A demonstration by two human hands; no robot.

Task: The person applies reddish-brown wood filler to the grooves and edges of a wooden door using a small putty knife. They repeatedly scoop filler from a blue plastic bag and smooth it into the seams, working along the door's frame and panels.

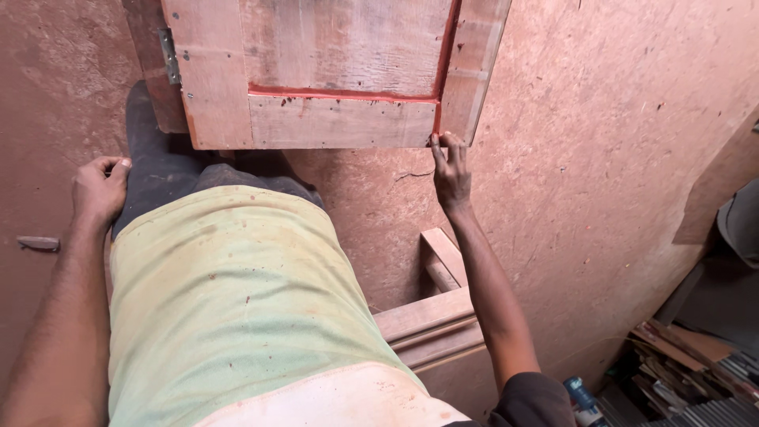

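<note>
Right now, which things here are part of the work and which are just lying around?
In hand:
- reddish wooden framed panel, its corner gripped by the right hand
- grey metal hinge on the panel

Lying about:
- wooden boards
- stacked wood offcuts
- blue container

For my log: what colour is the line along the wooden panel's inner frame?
Red, on the wooden panel in the head view.

Dusty reddish floor bears wooden panel (framed), planks.
</note>
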